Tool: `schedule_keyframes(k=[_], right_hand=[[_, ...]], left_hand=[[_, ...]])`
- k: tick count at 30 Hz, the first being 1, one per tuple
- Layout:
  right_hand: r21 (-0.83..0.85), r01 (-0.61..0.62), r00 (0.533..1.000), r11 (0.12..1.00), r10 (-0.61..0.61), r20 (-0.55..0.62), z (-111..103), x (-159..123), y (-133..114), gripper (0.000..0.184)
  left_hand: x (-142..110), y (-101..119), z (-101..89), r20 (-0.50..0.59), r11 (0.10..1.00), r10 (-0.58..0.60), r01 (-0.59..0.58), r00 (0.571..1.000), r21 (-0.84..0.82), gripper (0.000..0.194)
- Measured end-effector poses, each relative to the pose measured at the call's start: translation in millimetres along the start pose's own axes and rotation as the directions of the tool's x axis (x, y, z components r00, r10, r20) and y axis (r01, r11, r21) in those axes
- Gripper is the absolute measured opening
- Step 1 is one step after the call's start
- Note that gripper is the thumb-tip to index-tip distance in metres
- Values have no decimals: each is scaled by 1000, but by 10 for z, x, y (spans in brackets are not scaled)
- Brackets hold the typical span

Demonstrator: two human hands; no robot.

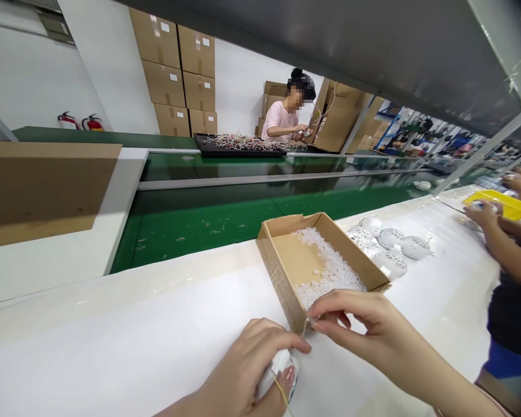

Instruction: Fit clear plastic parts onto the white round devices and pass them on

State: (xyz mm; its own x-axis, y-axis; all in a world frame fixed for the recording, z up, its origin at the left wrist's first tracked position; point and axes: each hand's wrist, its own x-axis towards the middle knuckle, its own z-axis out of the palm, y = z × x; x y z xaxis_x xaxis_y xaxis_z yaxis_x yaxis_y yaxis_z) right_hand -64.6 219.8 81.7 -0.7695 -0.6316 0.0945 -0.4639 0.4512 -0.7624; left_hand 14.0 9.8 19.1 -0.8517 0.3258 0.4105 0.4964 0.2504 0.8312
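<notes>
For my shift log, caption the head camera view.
Left hand grips a white round shell; right hand pinches a thin cord beside a cardboard tray of white plastic pieces.

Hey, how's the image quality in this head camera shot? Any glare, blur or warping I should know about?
In the head view, lighting is bright and even, glare streaks the green conveyor belt, the wide lens tilts the white workbench and its edges, and the left hand and right hand look fairly sharp.
</notes>
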Motion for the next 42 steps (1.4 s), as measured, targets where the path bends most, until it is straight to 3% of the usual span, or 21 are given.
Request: schedule_keyframes(k=[5, 9, 14, 19, 23, 27, 31, 35, 37, 39, 42], right_hand=[[142, -195, 981, 970, 190, 50, 17, -67, 44, 16], [201, -251, 968, 947, 242, 66, 24, -98, 81, 20], [267, -332, 938, 905, 288, 191, 32, -129, 64, 26], [286, -382, 924, 879, 371, 94, 255, -270, 69, 32], [482, -493, 858, 725, 496, 133, 510, -433, 102, 49], [653, -510, 824, 560, 535, 186, 658, -526, 73, 51], [726, -483, 815, 489, 554, 170, 728, -521, -12, 52], [806, -429, 777, 409, 622, 97, 809, -505, -85, 52], [813, -382, 762, 440, 647, 8, 840, -516, -99, 49], [778, -324, 763, 539, 635, -122, 846, -536, -95, 40], [648, -233, 824, 725, 501, -264, 804, -569, -69, 26]], left_hand=[[-22, 14, -5, 44, 999, 39, -40, 998, 24, 32], [-2, 61, -36, 57, 997, 58, -61, 997, 52, 33], [-14, 0, -2, 55, 997, 55, -58, 997, 55, 38], [-72, -69, 49, 19, 998, 10, -11, 1000, 55, 29], [-85, -62, 26, -28, 996, 71, -69, 997, 58, 28], [-95, -40, -9, -4, 998, 65, -65, 998, 17, 24], [-97, -29, -10, 21, 997, 77, -78, 997, 24, 24], [-85, -10, -9, -6, 996, 85, -85, 996, 26, 22], [-80, 5, -12, -24, 994, 104, -103, 994, 22, 22], [-78, 14, -12, -49, 993, 119, -119, 992, 14, 23], [-80, 8, -3, -67, 993, 118, -117, 991, 14, 26]])
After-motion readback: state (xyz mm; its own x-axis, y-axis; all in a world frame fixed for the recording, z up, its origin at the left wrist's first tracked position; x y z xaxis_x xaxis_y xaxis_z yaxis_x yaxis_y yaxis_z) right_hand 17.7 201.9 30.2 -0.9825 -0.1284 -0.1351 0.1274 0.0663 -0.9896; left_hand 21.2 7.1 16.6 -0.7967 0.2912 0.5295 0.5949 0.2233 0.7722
